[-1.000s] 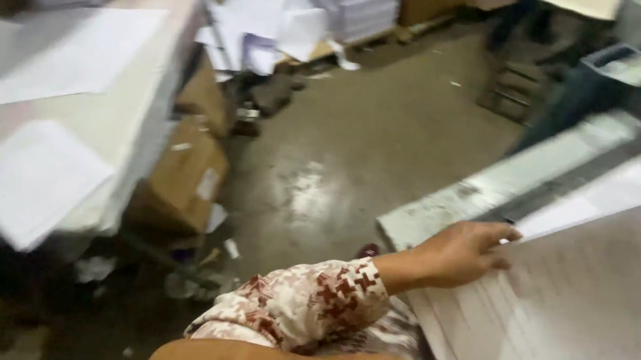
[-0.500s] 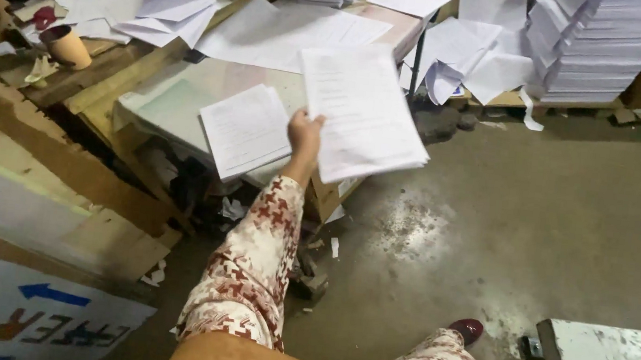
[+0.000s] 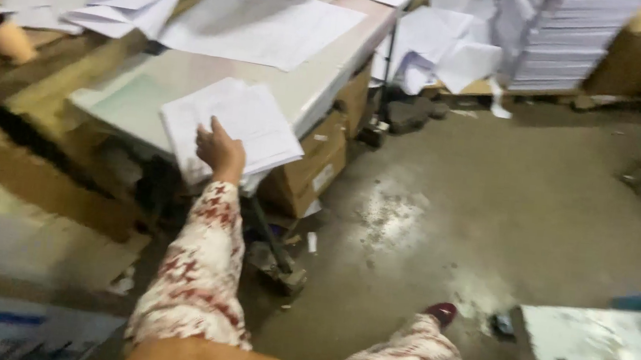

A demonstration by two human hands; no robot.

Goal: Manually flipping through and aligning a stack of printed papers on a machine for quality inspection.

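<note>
A long table (image 3: 187, 87) runs far-left, strewn with large sheets (image 3: 265, 27). At its near edge lies a stack of printed paper (image 3: 243, 120), gripped by the left hand (image 3: 220, 152), fingers clamped on it.

matt white paper sheets (image 3: 235, 127) are gripped by the left hand (image 3: 219, 151); beneath them a smooth, pale table top (image 3: 188, 79) is seen; to the right of the hand, rough stained concrete floor (image 3: 492, 206).
</note>
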